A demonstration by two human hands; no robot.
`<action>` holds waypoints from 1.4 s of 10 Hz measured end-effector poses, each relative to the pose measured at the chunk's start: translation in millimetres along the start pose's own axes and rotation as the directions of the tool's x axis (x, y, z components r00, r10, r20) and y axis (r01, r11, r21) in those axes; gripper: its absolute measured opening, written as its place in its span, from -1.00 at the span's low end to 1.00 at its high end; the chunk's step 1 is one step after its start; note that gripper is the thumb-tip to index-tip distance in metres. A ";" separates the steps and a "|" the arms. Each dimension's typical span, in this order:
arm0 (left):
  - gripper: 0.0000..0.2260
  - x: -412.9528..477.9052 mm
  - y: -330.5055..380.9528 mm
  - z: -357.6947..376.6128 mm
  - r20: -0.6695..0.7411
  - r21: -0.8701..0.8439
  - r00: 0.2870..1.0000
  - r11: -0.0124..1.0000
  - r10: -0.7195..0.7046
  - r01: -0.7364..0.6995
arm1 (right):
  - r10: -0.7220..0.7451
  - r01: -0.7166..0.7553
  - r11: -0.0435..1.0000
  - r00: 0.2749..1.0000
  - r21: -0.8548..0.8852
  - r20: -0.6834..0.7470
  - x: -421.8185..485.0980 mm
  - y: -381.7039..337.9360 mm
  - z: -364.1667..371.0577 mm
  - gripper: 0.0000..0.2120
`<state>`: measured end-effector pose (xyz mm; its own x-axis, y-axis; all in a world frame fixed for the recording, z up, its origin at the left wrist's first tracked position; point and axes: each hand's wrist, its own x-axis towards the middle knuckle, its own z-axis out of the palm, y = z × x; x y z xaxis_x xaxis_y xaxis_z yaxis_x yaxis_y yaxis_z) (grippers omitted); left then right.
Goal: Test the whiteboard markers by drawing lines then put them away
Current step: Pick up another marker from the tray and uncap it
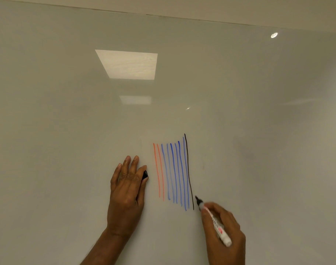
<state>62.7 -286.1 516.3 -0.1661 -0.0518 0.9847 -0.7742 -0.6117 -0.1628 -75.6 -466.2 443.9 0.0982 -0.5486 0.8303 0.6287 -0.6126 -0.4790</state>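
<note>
We see a glossy, smooth whiteboard mirroring ceiling lights, a marker of smooth white plastic, and a shiny black cap.

One view, head-worn, wide-angle. Looks forward at the whiteboard, nearly square on. The board fills almost the whole frame, its top edge bowing along the upper border. Close: left hand and right hand come in from the bottom edge. Lines sit low, right of centre. Near enough to show marker label print and the cap at the left thumb.
</note>
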 end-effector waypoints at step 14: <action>-0.69 -0.4 3.8 -3.8 0.016 -0.054 0.999 0.998 -0.037 0.038 | 0.061 -0.096 0.992 0.929 0.078 0.364 -36.6 10.2 -28.7 -0.60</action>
<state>57.5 -285.4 515.1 -0.1277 -0.0419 0.9909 -0.8119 -0.5694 -0.1288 -94.9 -468.7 400.5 0.4106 -0.3400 0.8460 0.6747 -0.5108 -0.5327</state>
